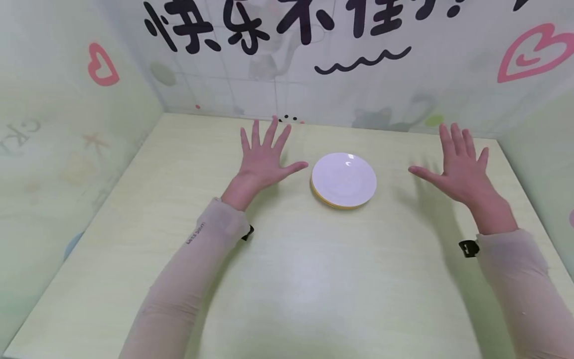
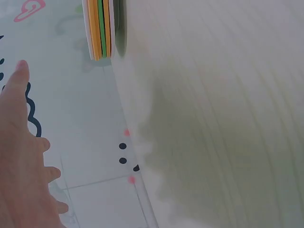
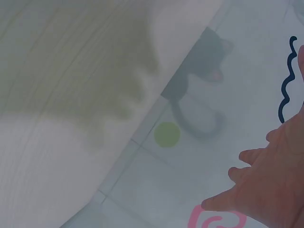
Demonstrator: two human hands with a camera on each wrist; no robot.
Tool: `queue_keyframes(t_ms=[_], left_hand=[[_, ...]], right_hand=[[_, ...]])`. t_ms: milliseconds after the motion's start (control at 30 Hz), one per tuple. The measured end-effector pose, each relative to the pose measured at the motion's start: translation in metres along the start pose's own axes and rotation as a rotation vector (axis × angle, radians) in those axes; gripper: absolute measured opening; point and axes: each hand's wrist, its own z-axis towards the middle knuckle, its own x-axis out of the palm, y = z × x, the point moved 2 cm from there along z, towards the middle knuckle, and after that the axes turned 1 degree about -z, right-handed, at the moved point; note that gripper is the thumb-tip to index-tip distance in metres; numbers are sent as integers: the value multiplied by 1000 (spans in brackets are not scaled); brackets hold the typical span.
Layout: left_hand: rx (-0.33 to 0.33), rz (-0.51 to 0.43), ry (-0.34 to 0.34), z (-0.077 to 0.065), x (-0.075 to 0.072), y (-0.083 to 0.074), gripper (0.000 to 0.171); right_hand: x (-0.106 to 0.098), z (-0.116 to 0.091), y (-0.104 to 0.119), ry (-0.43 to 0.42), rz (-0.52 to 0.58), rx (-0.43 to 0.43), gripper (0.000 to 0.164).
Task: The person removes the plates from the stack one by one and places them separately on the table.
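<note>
A stack of round plates (image 1: 344, 179) lies on the table between my two hands, a white plate on top with a yellow edge showing below. From the side, in the left wrist view, the stack (image 2: 98, 31) shows white, orange and green layers. My left hand (image 1: 263, 162) is spread flat to the left of the plates, its thumb tip just short of their rim. Farther off on the right, my right hand (image 1: 462, 172) is also spread, thumb toward the plates. Both hands hold nothing and cast shadows on the table.
The pale wood-grain table (image 1: 287, 279) ends at a back wall (image 1: 251, 89) printed with black characters, hearts and small drawings. Side panels (image 1: 54, 149) rise at left and right. Each wrist wears a black strap piece (image 1: 469, 248) at the sleeve cuff.
</note>
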Motion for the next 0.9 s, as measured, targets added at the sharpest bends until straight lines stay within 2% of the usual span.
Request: queue_keyframes(t_ms=[600,900], left_hand=[[31,-77,26,2,7,-18,101],[38,-104,43,5,11,-24,101]], right_hand=[[12,3,18,16,178,-59,113],[18,2,27,66,236,-51,117]])
